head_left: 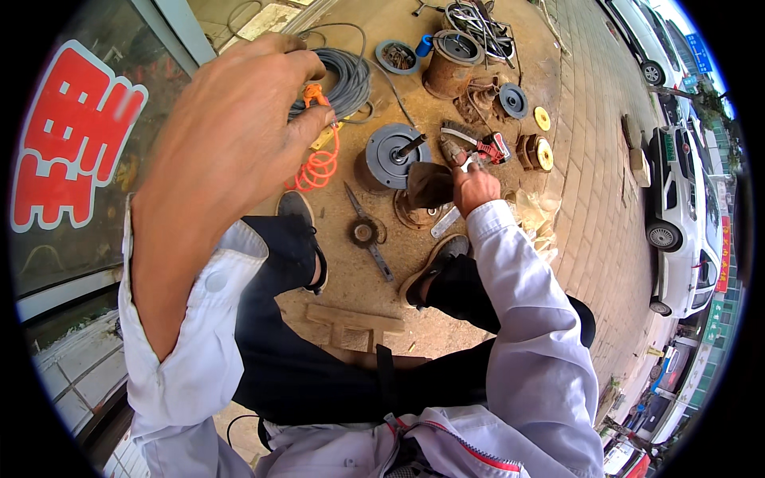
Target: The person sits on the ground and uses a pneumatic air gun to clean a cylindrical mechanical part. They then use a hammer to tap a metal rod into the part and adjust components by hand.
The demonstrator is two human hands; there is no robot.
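My left hand (pixel 239 119) is raised close to the view at the left, thumb and curled fingers apart, with nothing visibly held. Behind its fingertips show an orange fitting (pixel 314 95) and a coiled orange hose (pixel 319 166). My right hand (pixel 476 190) is closed beside a dark brown, rusty-looking piece (pixel 430 186); what its fingers grip is partly hidden. Left of that piece stands a grey round motor housing (pixel 389 155) with a shaft sticking up. Just beyond my right hand lie a red-and-black tool (pixel 494 147) and a dark-bristled brush (pixel 460 131).
A grey cable coil (pixel 344 84) lies beyond my left hand. A two-legged puller-like tool (pixel 365 233) rests between my feet. Farther off are a rusty pot (pixel 454 65), a dish of small parts (pixel 398 56) and copper-yellow spools (pixel 543 153). A glass door stands left; parked cars (pixel 681 215) stand right.
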